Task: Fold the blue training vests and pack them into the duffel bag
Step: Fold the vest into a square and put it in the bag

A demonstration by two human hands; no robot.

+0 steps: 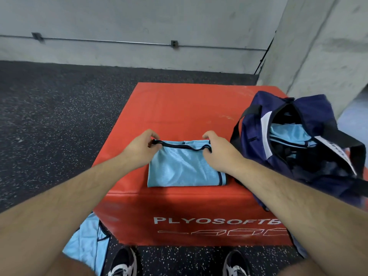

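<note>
A light blue mesh vest with dark trim lies folded into a rectangle near the front edge of the red plyo box. My left hand pinches its far left corner. My right hand grips the far right corner, fingers curled round the dark edge. To the right stands the navy duffel bag, unzipped, with folded blue vests showing inside. Another blue vest hangs at the lower left beside my leg.
The box stands on dark speckled rubber flooring. A concrete wall runs behind and a concrete pillar rises at the right, close behind the bag. My shoes are against the box's front.
</note>
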